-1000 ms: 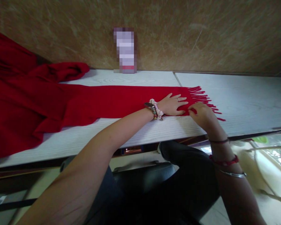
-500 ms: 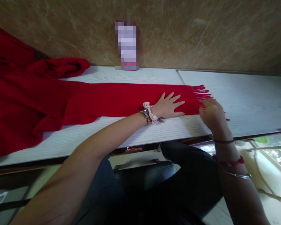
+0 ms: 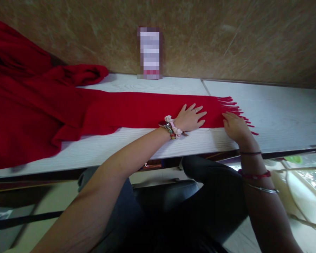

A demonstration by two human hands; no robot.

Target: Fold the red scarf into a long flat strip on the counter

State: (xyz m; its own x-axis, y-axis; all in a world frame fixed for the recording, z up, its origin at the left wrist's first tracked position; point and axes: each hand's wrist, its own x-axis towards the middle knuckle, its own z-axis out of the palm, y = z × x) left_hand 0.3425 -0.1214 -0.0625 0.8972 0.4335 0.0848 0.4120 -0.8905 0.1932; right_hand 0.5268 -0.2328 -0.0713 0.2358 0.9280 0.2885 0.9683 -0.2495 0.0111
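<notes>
Palm down and fingers fanned wide, the left hand (image 3: pixel 191 118) lies flat on the scarf (image 3: pixel 144 109), its grip slack, pressing without clasping. Bent fingers of the right hand (image 3: pixel 235 128) meet the near corner beside the fringe (image 3: pixel 229 102); I cannot tell whether that grip pinches any cloth.

The scarf is plain red and smooth under the left hand, running lengthwise along the tabletop (image 3: pixel 284 116) and ending at the right in thin, slanting strands. Leftward it meets a heap (image 3: pixel 23 105) of red folds, with a thick loop (image 3: pixel 94 72) near the wall (image 3: pixel 94 28).

A strip of bare tabletop shows between the scarf and the front edge, another behind it, and more stretches right past the fringe. Pale, wood-grained boards meet at a seam (image 3: pixel 205 88). A pixelated item (image 3: pixel 150 52) shows against the brown, marbled wall. Below are dark trousers (image 3: pixel 216 196) and light floor (image 3: pixel 158 175).
</notes>
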